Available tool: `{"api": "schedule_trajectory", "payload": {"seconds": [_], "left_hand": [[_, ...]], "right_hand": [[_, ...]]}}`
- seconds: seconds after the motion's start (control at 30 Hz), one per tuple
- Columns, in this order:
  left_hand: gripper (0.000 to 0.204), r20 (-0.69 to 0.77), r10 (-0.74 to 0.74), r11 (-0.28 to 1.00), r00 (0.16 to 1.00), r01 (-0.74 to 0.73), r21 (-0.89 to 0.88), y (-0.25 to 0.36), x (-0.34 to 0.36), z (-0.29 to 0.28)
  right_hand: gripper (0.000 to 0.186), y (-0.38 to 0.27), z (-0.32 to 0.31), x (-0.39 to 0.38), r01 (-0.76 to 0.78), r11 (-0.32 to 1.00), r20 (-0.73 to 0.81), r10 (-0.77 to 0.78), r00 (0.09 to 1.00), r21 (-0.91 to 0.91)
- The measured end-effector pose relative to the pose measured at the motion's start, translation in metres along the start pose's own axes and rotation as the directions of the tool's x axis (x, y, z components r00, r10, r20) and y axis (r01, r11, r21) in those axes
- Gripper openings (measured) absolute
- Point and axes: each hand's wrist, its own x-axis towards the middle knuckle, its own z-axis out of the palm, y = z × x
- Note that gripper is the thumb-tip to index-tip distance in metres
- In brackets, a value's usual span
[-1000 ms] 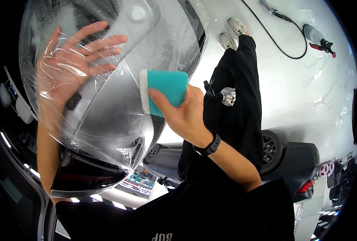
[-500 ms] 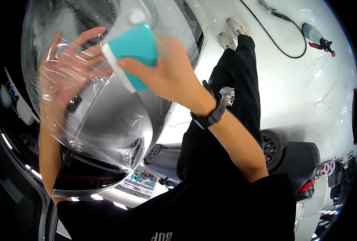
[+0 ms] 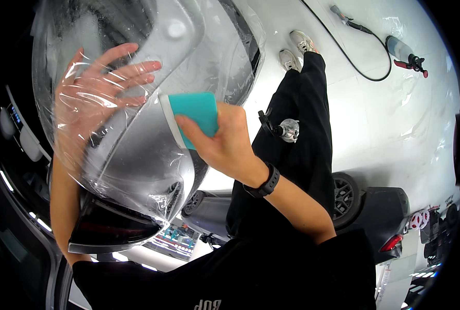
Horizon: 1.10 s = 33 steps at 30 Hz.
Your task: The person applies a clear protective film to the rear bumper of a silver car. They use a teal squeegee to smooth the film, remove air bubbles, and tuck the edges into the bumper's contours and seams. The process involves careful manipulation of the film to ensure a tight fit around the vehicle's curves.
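Observation:
Clear, wrinkled film (image 3: 126,175) lies over the silver car body panel (image 3: 214,41), beside a dark tail light (image 3: 116,225). My left hand (image 3: 98,88) is spread open beneath the film, fingers pointing up and right. My right hand (image 3: 222,137) grips a teal squeegee (image 3: 196,108) with a white edge, thumb across its face, on or just over the film to the right of my left hand. A black watch (image 3: 263,183) is on my right wrist. A clear spray bottle (image 3: 289,130) with a black trigger hangs against my dark trousers.
On the white floor (image 3: 380,124) at the right lie a pressure sprayer (image 3: 398,49) and a black hose (image 3: 343,51). A dark car (image 3: 374,222) with a black wheel (image 3: 343,199) stands behind me. My shoes (image 3: 303,41) show near the top. A dark vehicle interior borders the left.
Half a second ago my right hand and squeegee swept up and left; they have since come back down and right. My left hand has shifted slightly right, staying spread under the film.

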Motion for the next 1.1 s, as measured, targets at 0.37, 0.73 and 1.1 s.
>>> {"api": "schedule_trajectory", "payload": {"seconds": [0.37, 0.73, 1.1], "left_hand": [[0.077, -0.003, -0.018, 0.990, 1.000, 0.017, -0.136, 0.004, -0.003, -0.006], [0.057, -0.101, -0.070, 0.993, 0.992, 0.059, -0.103, 0.001, -0.010, -0.004], [0.060, 0.097, -0.015, 0.968, 0.995, 0.039, -0.248, -0.003, 0.000, -0.012]], "right_hand": [[0.009, -0.019, -0.004, 0.067, 0.270, 0.951, 0.294, -0.218, 0.931, -0.151], [0.016, -0.005, -0.014, 0.017, -0.088, 0.993, 0.083, 0.082, 0.993, 0.072], [0.017, -0.002, -0.040, 0.047, 0.024, 0.999, 0.297, -0.032, 0.954, 0.031]]}}
